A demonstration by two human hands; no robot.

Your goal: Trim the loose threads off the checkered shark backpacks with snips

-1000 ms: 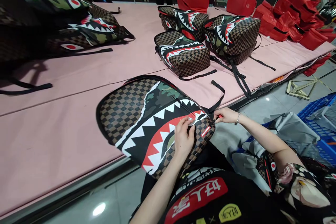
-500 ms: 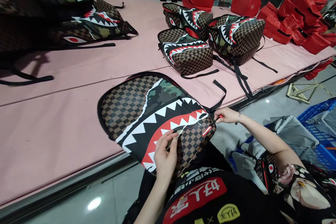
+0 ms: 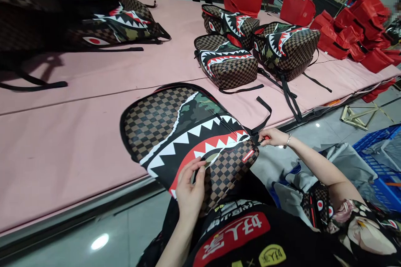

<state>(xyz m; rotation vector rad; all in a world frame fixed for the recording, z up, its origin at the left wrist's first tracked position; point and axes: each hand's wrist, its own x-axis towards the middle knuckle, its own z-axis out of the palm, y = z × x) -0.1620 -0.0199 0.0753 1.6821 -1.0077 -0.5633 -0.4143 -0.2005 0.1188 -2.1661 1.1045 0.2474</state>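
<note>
A backpack panel [image 3: 166, 117] with brown checks, camouflage and shark teeth lies tilted at the table's front edge, its lower part over the person's lap. My left hand [image 3: 191, 185] rests over its lower middle, thumb and fingertips brought together; anything between them is too small to make out. At the panel's right corner my right hand [image 3: 273, 137], with a bracelet on the wrist, is closed on a small red-handled tool [image 3: 265, 138]. The tool's dark tip is beside the corner, near a black strap [image 3: 265, 110]. Thin dark threads lie across the teeth print.
Three similar bags [image 3: 233, 69] sit on the pink table [image 3: 78, 133] beyond the panel. More patterned bags [image 3: 125, 21] are at the back left, red bags [image 3: 297, 7] at the back right. Blue crates [image 3: 376, 171] and a wooden frame [image 3: 355, 117] stand on the floor at right.
My left hand has shifted slightly left and down over the panel. My right hand stays at the corner with the tool. The whole view has shifted a little.
</note>
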